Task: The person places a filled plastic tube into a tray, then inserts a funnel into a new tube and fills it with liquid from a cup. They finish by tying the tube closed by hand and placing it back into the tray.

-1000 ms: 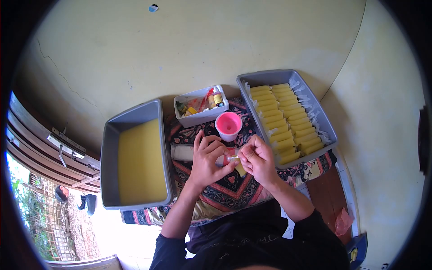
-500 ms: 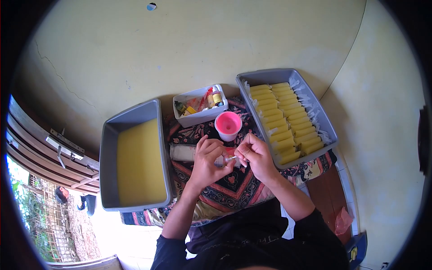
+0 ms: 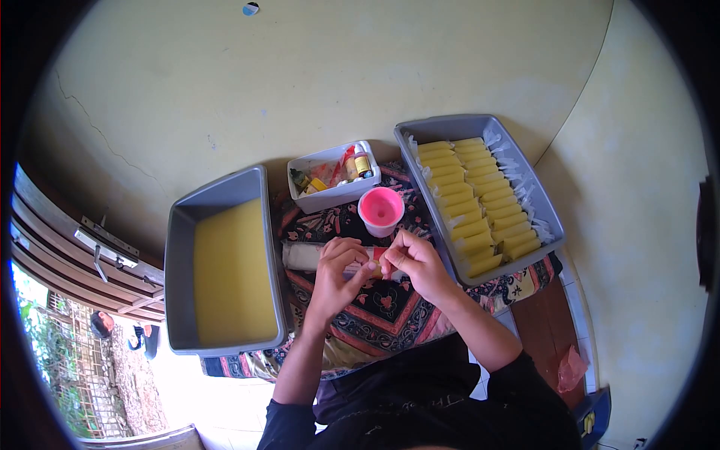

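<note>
My left hand (image 3: 341, 277) and my right hand (image 3: 417, 264) meet over the patterned cloth, fingertips bent inward and nearly touching. Both hands are closed in a pinch. Whatever sits between the fingers is too small and too covered to make out. Just beyond them stands a cup-like container with a pink inside (image 3: 381, 208), a dark round spot at its bottom. A white, clear-wrapped packet (image 3: 301, 256) lies beneath and left of my hands, partly hidden by the left one.
To the left, a grey tub (image 3: 279, 300) contains yellow liquid. On the right, another grey tub (image 3: 553, 217) holds rows of yellow-filled plastic sachets (image 3: 465, 202). A white box (image 3: 337, 199) with small bottles stands behind the cup. Outside the doorway is a person (image 3: 103, 324).
Both hands have shifted slightly, and the fingertips have drawn closer together. The small pale piece that showed between them is now hidden. The tubs, box and cup stay in place.
</note>
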A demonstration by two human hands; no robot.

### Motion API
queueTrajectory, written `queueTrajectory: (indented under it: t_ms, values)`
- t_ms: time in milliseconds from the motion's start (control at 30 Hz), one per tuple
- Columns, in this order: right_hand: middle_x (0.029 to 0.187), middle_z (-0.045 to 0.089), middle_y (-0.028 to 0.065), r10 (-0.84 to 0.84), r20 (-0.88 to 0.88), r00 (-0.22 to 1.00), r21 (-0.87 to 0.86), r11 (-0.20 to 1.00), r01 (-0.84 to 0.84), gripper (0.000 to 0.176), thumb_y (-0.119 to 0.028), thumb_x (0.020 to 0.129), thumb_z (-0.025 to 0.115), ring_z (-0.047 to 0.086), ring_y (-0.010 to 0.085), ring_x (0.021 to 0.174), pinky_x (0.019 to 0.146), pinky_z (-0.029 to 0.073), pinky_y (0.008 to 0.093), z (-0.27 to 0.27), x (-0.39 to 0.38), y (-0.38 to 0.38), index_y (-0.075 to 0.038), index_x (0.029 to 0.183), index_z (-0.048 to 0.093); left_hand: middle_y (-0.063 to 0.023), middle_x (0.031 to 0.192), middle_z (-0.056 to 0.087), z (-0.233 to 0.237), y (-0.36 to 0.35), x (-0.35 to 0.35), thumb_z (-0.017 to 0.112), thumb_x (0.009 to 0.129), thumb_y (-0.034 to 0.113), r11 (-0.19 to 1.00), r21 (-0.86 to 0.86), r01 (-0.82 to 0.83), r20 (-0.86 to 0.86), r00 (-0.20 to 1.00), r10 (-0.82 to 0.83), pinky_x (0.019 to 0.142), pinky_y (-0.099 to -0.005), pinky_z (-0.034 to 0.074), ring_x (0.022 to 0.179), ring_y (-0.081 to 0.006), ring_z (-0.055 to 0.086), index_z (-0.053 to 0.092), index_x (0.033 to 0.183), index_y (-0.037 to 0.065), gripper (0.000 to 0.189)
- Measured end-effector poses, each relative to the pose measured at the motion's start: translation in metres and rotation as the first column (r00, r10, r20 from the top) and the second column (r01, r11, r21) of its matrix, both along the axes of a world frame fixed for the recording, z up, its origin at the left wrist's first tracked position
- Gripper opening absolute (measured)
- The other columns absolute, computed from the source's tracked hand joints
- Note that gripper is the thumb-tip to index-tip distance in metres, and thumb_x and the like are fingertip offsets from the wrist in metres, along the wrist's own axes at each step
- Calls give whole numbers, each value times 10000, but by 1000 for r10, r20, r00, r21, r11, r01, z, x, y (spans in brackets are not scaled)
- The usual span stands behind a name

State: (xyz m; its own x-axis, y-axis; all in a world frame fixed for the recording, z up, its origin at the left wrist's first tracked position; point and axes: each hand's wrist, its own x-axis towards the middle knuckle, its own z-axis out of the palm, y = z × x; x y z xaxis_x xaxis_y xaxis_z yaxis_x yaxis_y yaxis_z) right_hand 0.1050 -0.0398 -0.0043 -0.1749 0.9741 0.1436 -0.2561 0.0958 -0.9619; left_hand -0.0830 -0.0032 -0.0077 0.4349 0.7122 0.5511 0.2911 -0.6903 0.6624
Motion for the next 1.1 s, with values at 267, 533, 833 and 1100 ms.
queueTrajectory:
  t_ms: [267, 533, 833, 1100]
  values:
    - [771, 604, 48, 39, -31, 999, -91, 995, -41, 154, -88, 982, 504, 576, 89, 730, 682, 485, 236, -8, 0, -7, -31, 841, 481, -112, 887, 663, -15, -10, 5, 738, 728, 48, 992, -115, 48, 139, 990, -31, 859, -389, 471, 963, -286, 617, 592, 760, 9, 154]
    - [768, 611, 64, 30, 89, 996, -75, 997, -24, 139, -81, 975, 509, 586, 107, 715, 661, 473, 250, -12, 4, -9, -34, 848, 479, -125, 921, 678, -35, -18, 6, 743, 734, 54, 974, -218, 59, 183, 983, -19, 854, -386, 486, 958, -285, 626, 621, 816, 7, 154]
    - [761, 605, 74, -36, 74, 997, -32, 999, 38, 145, -54, 967, 510, 578, 110, 677, 627, 472, 250, -16, 0, -13, -36, 826, 486, -50, 867, 705, -36, -20, 7, 744, 692, 93, 1000, -27, 3, 62, 998, -1, 875, -380, 445, 984, -261, 607, 718, 828, 48, 146]
    - [734, 593, 58, -91, 101, 991, 12, 996, 91, 146, -48, 967, 506, 556, 95, 651, 607, 461, 241, 18, -4, -20, -30, 824, 487, -27, 852, 703, -41, -20, -4, 767, 698, 157, 997, 81, 9, 71, 997, -14, 892, -385, 417, 972, -263, 595, 734, 820, 75, 151]
